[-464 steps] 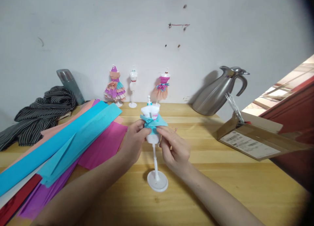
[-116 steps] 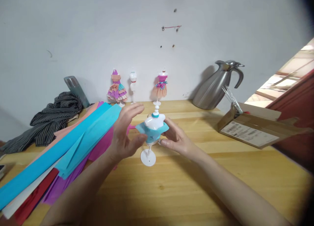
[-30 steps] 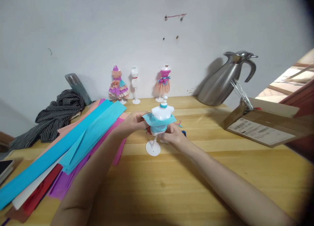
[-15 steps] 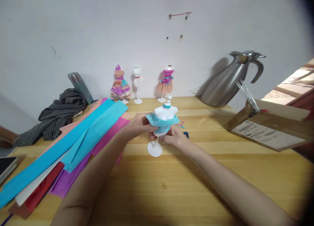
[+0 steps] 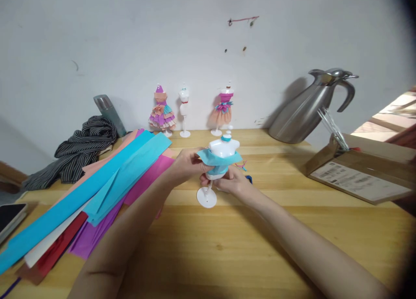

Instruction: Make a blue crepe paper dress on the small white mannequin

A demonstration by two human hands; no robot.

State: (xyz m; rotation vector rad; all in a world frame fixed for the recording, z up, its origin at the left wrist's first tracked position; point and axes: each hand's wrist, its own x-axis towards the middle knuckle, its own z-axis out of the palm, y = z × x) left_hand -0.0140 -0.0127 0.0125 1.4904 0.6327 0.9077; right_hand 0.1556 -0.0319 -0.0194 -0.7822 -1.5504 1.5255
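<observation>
A small white dress-form mannequin (image 5: pixel 224 148) with a round base is tilted between my two hands, above the wooden table. Light blue crepe paper (image 5: pixel 217 158) wraps its torso and flares out in front, and a blue band circles its neck. From the left, my left hand (image 5: pixel 188 164) pinches the paper at the mannequin's side. My right hand (image 5: pixel 232 180) is closed around the lower body and the top of the stand; its fingertips are partly hidden behind the form.
Crepe paper strips (image 5: pixel 87 190) in several colours lie at the left, near a striped cloth (image 5: pixel 87 138) and a bottle (image 5: pixel 110 112). Dressed mannequins (image 5: pixel 161 112) stand by the wall. At right are a steel jug (image 5: pixel 302 108) and a cardboard box (image 5: pixel 360 177). Blue-handled scissors (image 5: pixel 248 179) lie behind my right hand.
The view has shifted slightly, so most things appear a little further right. Both hands keep hold of the mannequin and its paper, with little other visible change.
</observation>
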